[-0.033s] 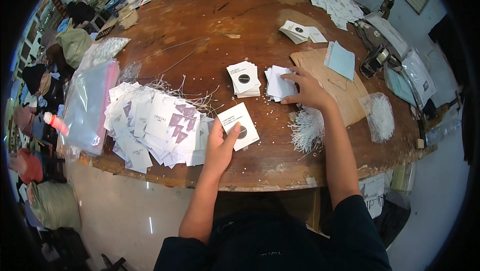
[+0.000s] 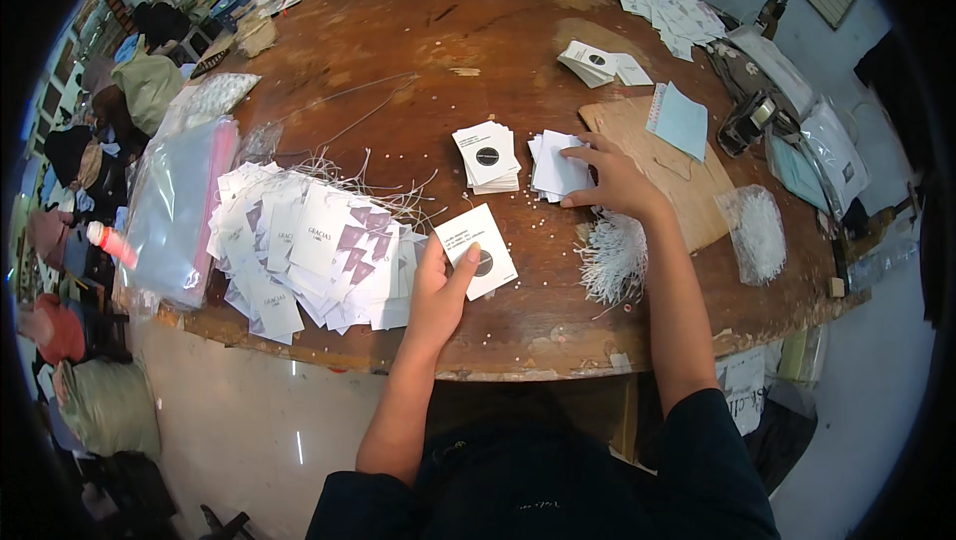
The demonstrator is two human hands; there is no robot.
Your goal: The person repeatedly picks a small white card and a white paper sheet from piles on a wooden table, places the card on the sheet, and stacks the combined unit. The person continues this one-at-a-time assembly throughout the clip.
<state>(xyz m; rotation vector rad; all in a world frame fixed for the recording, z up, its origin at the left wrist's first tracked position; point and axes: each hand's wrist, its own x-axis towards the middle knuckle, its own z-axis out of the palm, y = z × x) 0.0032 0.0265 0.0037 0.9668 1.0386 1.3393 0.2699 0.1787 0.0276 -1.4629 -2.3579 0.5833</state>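
In my left hand [image 2: 443, 286] is a white card tag [image 2: 485, 231] with a black circle, pinched under the thumb near the front of the table. My right hand [image 2: 612, 176] reaches over a small stack of blank-faced white cards [image 2: 551, 163], thumb and fingers apart and touching its right side. Between the hands, slightly farther back, stands a taller stack of printed white cards [image 2: 486, 153]. A big heap of strung white tags [image 2: 309, 246] spreads left of my left hand. Below my right wrist lies a bundle of white strings [image 2: 612, 259].
Clear plastic bags [image 2: 184, 216] lie at the left edge. Right of my right arm are a cardboard sheet [image 2: 702, 211], light blue paper [image 2: 679, 120] and a bag of white strings [image 2: 760, 234]. Farther back sit more cards [image 2: 595, 62], a black device [image 2: 749, 122] and scattered papers [image 2: 677, 20].
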